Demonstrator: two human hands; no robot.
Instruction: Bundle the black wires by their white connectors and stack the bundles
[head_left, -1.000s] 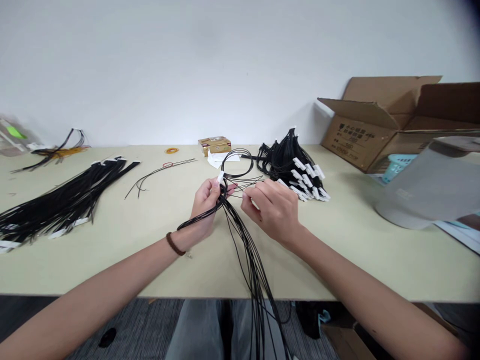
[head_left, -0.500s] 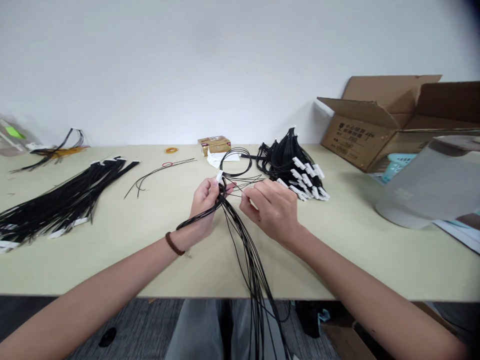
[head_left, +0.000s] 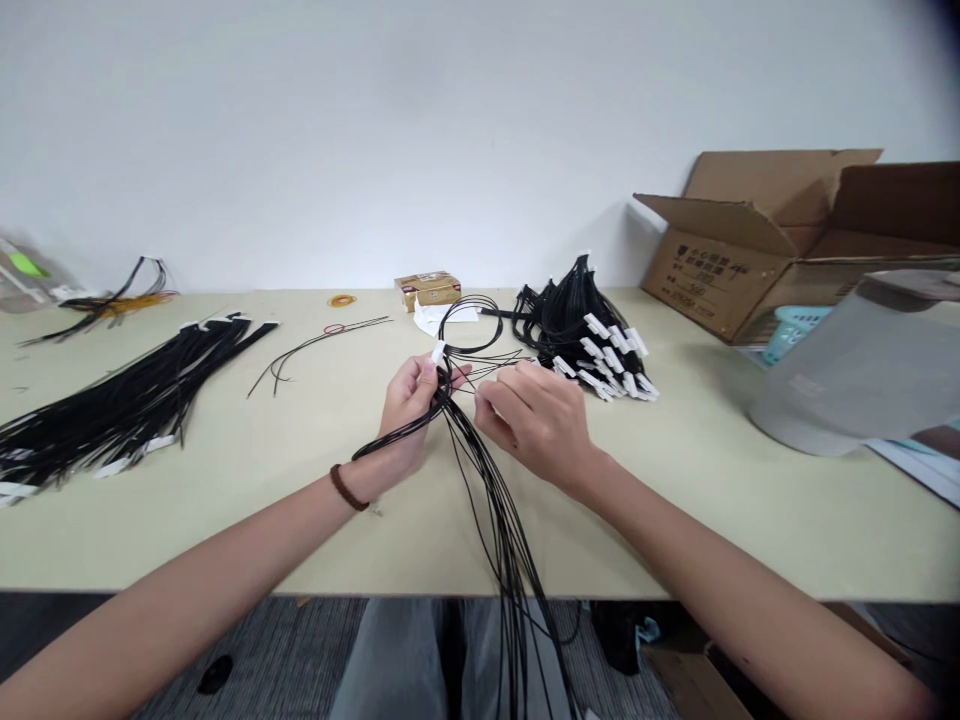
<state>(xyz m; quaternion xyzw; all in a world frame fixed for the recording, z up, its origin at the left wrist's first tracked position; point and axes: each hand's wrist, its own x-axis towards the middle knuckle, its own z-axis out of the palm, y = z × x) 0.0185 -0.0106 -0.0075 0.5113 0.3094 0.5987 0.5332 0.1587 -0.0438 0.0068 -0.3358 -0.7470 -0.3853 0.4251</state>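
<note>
My left hand [head_left: 409,412] is closed around a bunch of thin black cables [head_left: 501,520] near their upper end, with a white connector [head_left: 439,352] sticking up above the thumb. The cables hang down over the table's front edge between my arms. My right hand [head_left: 534,420] is beside it, its fingers curled and pinching thin wire ends by the bunch. A brown band sits on my left wrist.
A pile of black cables with white connectors [head_left: 585,330] lies behind my right hand. A long spread of black cables [head_left: 120,400] covers the table's left. An open cardboard box [head_left: 780,240], a grey container [head_left: 862,370], a small brown box [head_left: 429,289] and rubber bands [head_left: 343,300] stand further back.
My right hand has shifted slightly left, closer to the bunch. My left hand holds the bunch in the same place.
</note>
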